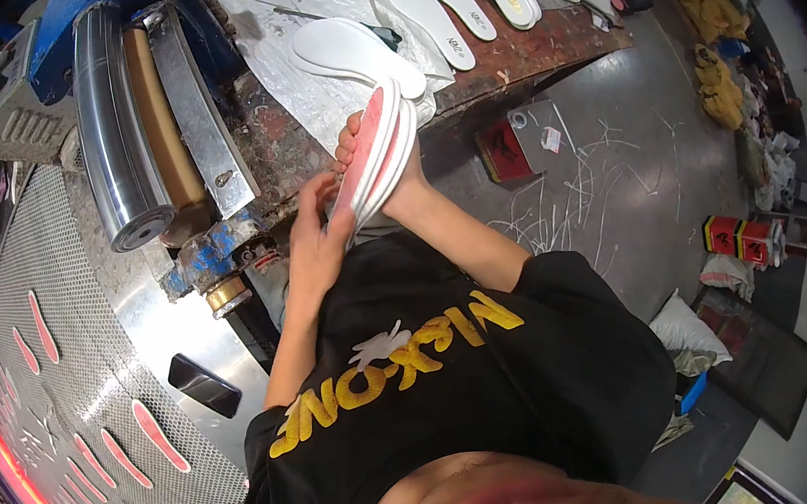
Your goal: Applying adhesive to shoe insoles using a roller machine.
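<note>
left hand: gripping the lower end of the stack of thin white and pink foam insoles;
right hand: clasping its upper middle, so nearer;
long axis: tilting up-right toward the red-brown worktop

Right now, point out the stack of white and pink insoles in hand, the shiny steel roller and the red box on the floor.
stack of white and pink insoles (376, 155), head view, middle of the pink face.
shiny steel roller (111, 127), head view, curved side.
red box (504, 151), head view, top face.

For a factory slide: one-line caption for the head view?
Both hands, left hand and right hand, hold a stack of insoles beside a roller machine.
</note>
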The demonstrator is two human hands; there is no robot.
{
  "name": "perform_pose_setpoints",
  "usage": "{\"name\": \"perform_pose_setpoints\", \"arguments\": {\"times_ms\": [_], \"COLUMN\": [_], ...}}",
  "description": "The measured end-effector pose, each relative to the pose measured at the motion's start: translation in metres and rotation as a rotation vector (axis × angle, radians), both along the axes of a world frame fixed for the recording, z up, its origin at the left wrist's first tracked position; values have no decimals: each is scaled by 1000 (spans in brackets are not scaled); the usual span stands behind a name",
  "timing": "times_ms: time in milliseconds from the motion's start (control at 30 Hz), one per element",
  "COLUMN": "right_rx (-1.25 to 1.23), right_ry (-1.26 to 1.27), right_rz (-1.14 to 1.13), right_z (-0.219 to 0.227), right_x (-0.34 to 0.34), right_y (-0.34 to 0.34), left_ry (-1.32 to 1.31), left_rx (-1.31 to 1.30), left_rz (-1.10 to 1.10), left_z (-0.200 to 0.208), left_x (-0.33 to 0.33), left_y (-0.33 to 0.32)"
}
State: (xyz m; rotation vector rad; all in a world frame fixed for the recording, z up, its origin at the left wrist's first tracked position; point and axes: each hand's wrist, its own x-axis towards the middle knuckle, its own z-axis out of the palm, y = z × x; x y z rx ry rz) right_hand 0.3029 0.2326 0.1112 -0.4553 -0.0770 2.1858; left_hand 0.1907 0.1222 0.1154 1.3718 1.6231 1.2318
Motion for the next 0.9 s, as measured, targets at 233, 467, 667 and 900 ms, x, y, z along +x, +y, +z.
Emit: {"name": "perform_pose_setpoints", "arguments": {"times_ms": [233,467,667,900], "right_rx": [234,683,569,581], "right_ry": [-419,-582,-469,-598], "right_rz": [-21,5,55,-42], "right_z": [21,31,30,15], "right_x": [-1,15,20,9], "right_y": [-8,3,6,5], "left_ry": [-159,62,-334,-90], "left_rx": [-136,-193,-239,-133], "left_rz": [-141,-98,-101,-169], "left_z": [-6,-5,-8,-5], "left_x": [5,-3,-11,-9], "left_y": [-2,-5,-8,-7]}}
